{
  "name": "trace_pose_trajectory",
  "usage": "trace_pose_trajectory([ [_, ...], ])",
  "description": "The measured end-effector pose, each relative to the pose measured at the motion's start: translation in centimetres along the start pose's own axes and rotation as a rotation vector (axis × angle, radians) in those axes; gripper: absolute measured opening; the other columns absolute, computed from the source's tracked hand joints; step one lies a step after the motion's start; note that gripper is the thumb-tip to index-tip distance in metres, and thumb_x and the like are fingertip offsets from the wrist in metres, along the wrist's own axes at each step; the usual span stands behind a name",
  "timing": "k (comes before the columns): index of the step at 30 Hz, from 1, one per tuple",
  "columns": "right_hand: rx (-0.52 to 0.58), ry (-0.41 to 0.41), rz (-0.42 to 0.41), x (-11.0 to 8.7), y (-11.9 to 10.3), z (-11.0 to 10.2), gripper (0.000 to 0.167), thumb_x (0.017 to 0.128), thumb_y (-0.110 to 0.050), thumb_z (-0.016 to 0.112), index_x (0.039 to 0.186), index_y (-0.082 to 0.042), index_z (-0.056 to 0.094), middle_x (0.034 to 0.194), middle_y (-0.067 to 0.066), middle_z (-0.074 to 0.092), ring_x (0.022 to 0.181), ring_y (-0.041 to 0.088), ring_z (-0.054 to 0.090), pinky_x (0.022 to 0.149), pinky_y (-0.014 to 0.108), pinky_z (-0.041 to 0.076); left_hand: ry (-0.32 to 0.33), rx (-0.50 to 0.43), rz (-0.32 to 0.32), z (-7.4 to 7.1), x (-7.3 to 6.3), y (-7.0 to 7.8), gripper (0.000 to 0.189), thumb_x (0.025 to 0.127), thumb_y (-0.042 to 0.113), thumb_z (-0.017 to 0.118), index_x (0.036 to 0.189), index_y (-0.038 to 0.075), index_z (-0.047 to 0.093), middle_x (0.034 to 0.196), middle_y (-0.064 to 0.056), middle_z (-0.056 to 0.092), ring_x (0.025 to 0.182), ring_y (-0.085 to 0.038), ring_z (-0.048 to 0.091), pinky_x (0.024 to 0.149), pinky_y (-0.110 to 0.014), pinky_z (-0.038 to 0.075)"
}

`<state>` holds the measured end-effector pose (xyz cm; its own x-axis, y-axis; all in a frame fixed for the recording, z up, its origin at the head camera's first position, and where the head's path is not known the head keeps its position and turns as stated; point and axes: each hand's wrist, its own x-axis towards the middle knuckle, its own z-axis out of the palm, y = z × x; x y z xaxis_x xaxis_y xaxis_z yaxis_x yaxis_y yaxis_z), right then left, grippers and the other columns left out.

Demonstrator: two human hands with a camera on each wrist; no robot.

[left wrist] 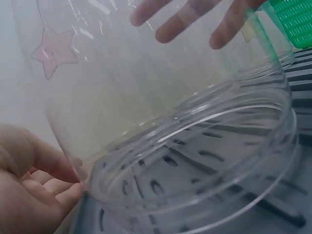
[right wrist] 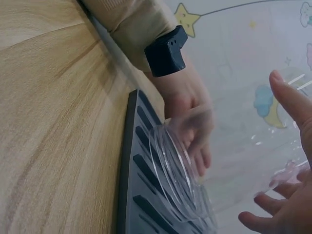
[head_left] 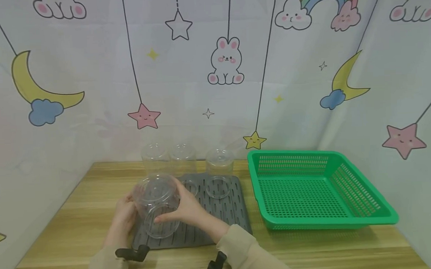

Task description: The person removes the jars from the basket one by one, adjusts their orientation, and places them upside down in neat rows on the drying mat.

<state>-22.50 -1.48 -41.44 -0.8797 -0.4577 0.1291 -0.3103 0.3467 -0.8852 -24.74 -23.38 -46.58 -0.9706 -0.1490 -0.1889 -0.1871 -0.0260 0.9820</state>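
A clear jar (head_left: 161, 227) stands mouth down at the left front of a grey drying mat (head_left: 222, 213). My right hand (head_left: 187, 206) holds it from the right, the thumb across its near side and the fingers spread round the far wall. The fingers (left wrist: 170, 31) show through the clear wall in the left wrist view. On the left side my left hand (head_left: 123, 213) grips the jar low, near its rim, with thumb and fingertips (left wrist: 68, 168). Part of that hand is hidden behind the jar in the head view.
Three more clear jars, a left one (head_left: 155, 152), a middle one (head_left: 183, 153) and a right one (head_left: 220, 160), stand upside down behind. A green plastic basket (head_left: 329, 221) sits on the wooden table (head_left: 79, 218) to the right. A patterned cloth (head_left: 199, 91) hangs behind.
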Motion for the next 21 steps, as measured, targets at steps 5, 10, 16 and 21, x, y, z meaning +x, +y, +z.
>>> trace_pose_trajectory([
  [5, -0.028, 0.004, 0.009, -0.2, 0.0, -0.3, 0.115, 0.068, -0.031, 0.090, 0.157, -0.029, 0.017, 0.155, 0.005, 0.038, 0.139, 0.025, 0.042, 0.110, 0.047, 0.042, -0.028, 0.030, -0.030, -0.8, -0.5, 1.0, 0.072, 0.090, -0.007, 0.045, 0.155, 0.001, 0.016, 0.147, -0.017, 0.043, 0.072, 0.002, 0.050, 0.062, -0.016, 0.046],
  [10, -0.032, 0.008, 0.009, -0.8, -0.4, -1.4, 0.114, 0.069, -0.032, 0.089, 0.157, -0.025, 0.018, 0.156, 0.001, 0.036, 0.140, 0.025, 0.041, 0.111, 0.052, 0.040, -0.067, 0.084, -0.013, -1.9, -1.2, 2.9, 0.074, 0.091, -0.009, 0.042, 0.156, 0.003, 0.008, 0.162, -0.018, 0.013, 0.128, -0.020, 0.052, 0.108, -0.029, 0.044],
  [16, -0.008, 0.013, -0.040, -1.8, -0.8, -3.2, 0.105, 0.074, -0.032, 0.086, 0.156, -0.021, 0.021, 0.155, -0.002, 0.039, 0.140, 0.025, 0.041, 0.110, 0.054, 0.040, 0.036, 0.128, 0.049, -2.6, -2.5, 5.6, 0.060, 0.101, 0.004, 0.039, 0.155, 0.002, 0.015, 0.159, -0.010, 0.030, 0.140, -0.018, 0.038, 0.123, -0.043, 0.022],
  [21, 0.019, 0.035, -0.114, -3.0, -1.3, -5.0, 0.094, 0.077, -0.034, 0.082, 0.154, -0.022, 0.028, 0.150, -0.003, 0.045, 0.137, 0.021, 0.043, 0.108, 0.051, 0.041, 0.210, 0.167, 0.130, -2.1, -3.9, 7.9, 0.052, 0.100, 0.008, 0.044, 0.151, 0.003, 0.033, 0.118, 0.017, 0.054, 0.104, 0.006, 0.050, 0.111, -0.027, 0.040],
])
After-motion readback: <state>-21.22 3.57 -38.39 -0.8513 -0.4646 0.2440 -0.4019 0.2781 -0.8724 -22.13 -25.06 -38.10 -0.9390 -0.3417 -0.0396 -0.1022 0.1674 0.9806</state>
